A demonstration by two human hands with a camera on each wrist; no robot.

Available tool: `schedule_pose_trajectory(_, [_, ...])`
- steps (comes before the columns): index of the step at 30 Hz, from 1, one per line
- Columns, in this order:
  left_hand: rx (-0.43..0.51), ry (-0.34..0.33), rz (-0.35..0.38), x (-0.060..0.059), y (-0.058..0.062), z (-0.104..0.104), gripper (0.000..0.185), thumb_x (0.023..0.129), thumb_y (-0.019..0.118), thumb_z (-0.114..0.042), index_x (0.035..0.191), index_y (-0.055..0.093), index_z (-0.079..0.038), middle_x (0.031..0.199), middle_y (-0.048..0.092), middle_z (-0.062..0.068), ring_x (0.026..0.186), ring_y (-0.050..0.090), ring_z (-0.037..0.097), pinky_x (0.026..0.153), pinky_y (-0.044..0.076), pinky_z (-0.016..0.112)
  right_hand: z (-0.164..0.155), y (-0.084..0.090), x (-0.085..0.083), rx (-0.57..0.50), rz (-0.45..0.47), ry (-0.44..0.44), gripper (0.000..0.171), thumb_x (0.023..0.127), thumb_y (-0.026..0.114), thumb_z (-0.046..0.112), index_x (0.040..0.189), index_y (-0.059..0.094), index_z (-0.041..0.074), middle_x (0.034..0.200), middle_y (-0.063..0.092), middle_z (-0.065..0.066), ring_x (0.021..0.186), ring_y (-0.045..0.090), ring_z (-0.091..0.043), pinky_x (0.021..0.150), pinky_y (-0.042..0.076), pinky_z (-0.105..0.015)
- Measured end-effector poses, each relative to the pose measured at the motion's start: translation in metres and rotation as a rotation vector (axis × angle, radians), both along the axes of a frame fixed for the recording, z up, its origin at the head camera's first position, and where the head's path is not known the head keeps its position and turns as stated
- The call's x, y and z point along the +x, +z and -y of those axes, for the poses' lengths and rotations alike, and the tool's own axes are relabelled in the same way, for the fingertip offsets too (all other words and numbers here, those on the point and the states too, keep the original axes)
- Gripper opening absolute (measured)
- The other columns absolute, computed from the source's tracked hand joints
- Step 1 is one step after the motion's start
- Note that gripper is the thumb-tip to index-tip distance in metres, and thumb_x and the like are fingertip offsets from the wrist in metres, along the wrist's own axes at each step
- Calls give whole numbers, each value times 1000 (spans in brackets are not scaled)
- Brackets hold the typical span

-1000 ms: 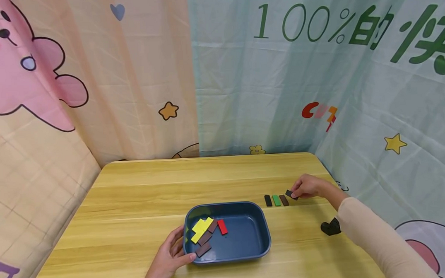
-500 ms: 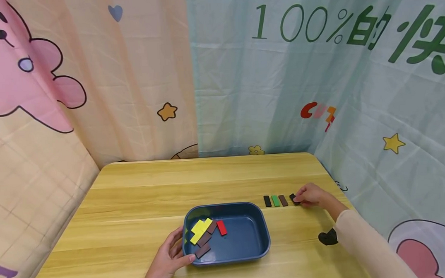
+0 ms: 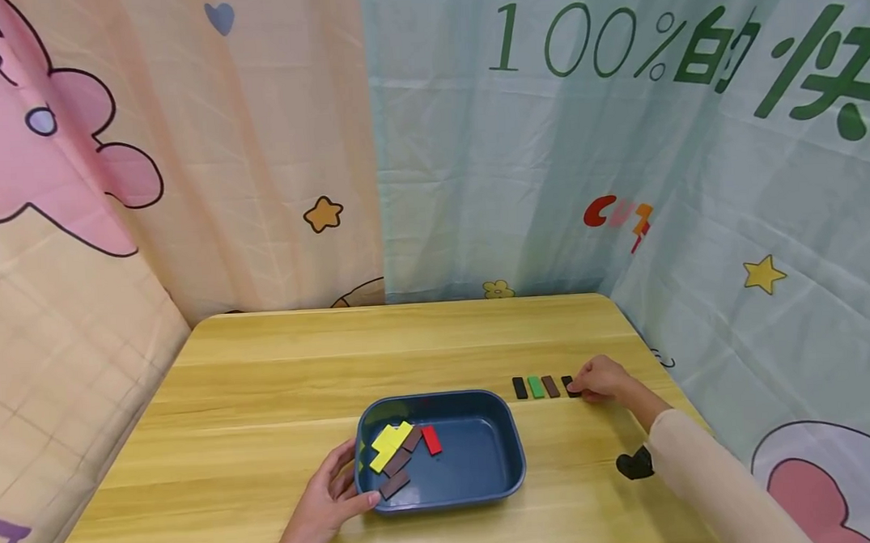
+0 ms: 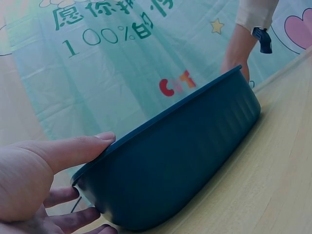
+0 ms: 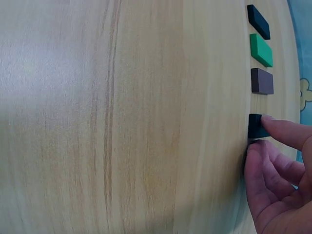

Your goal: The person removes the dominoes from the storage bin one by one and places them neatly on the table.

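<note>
My left hand (image 3: 319, 503) holds the left end of a dark blue plastic tub (image 3: 482, 504), thumb on the rim and fingers along the outer wall. Inside the tub lie yellow blocks (image 3: 387, 448), several brown blocks (image 3: 396, 484) and a red block (image 3: 431, 440). At the right of the table my right hand (image 3: 602, 379) pinches a small black block (image 5: 257, 126), which stands at the end of a row. Beside it in that row are a brown block (image 5: 262, 81), a green block (image 5: 262, 50) and another black block (image 5: 258, 22), spaced apart.
A black object (image 3: 635, 464) shows by the right sleeve, partly covered; the left wrist view shows a dark band at that cuff. The wooden table (image 3: 301, 374) has printed curtains (image 3: 446, 182) behind it and at both sides.
My right hand has brought the black block down beside the brown one and turned it from slanted to nearly in line with the row. The left hand stays on the tub.
</note>
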State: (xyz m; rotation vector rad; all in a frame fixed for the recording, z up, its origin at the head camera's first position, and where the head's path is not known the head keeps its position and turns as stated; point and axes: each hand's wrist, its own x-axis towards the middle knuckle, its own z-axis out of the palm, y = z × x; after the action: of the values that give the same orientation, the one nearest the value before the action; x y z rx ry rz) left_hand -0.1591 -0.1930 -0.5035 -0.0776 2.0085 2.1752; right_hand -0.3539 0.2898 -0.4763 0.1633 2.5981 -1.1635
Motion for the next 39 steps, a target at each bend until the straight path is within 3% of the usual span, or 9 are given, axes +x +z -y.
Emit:
schedule_pose_trajectory(6, [6,-5,9,-1,-2,-1,86,87,83,-4,157,33,1,158,37,27,143,40,45,108,46,39,-1,9,-3,38,-19,43,21,96,74,15,83,72,-2,70,62,-5,57,57,-15,56,54,-28])
schedule_pose_trajectory(10, [3,-7,14,-1,-2,-1,86,88,83,-4,157,32,1,158,36,27,143,39,45,108,46,40,-1,24,-6,91,-92,178,17,97,71,11,98,70,-5,74,63,-8,62,56,-19,60,53,-35])
schedule_pose_trajectory(14, [1,-1,12,0,-1,-1,85,88,83,-4,157,33,1,158,37,28,143,39,46,108,47,40,5,36,-13,105,-141,311,24,98,68,8,114,67,-10,88,67,-8,75,62,-25,71,57,-41])
schedule_pose_trajectory(20, [-3,-2,4,2,-3,1,86,87,83,-4,157,32,2,157,37,28,143,39,46,108,46,38,28,53,-15,50,-136,454,26,97,69,3,118,65,-12,97,67,-10,89,65,-30,79,59,-40])
schedule_pose_trajectory(28, [0,16,-21,6,-3,5,86,87,81,1,156,30,5,157,37,30,143,38,47,107,47,37,65,75,-14,35,-135,609,20,96,73,5,115,70,-1,105,69,-9,100,67,-25,88,59,-39])
schedule_pose_trajectory(34, [-3,3,-21,2,-2,4,87,87,82,2,156,30,5,158,36,30,143,38,47,107,47,39,81,88,-9,49,-109,680,22,95,76,9,116,72,4,107,69,-3,102,66,-23,89,58,-36])
schedule_pose_trajectory(39, [-14,11,0,-3,-2,1,86,86,83,-3,156,33,2,157,38,27,142,41,45,107,48,39,99,100,-5,56,-141,748,23,95,75,9,118,72,7,111,68,-1,109,65,-26,93,56,-37])
